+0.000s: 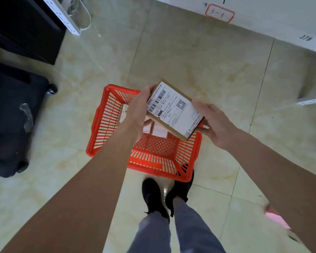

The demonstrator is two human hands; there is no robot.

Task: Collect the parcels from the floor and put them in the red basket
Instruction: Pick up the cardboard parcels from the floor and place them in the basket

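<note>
The parcel (174, 110), a flat cardboard box with a white shipping label facing up, hangs tilted directly above the red basket (106, 125), held between my two hands. My left hand (135, 114) has its fingers curled round the box's far-left end; my right hand (215, 125) cups the near-right corner from beneath, fingers hidden under the box. It looks light and stiff, with edges firm enough to pinch; I judge the short ends the safest hold. Smaller boxes (157, 129) already lie inside the basket, below the parcel.
</note>
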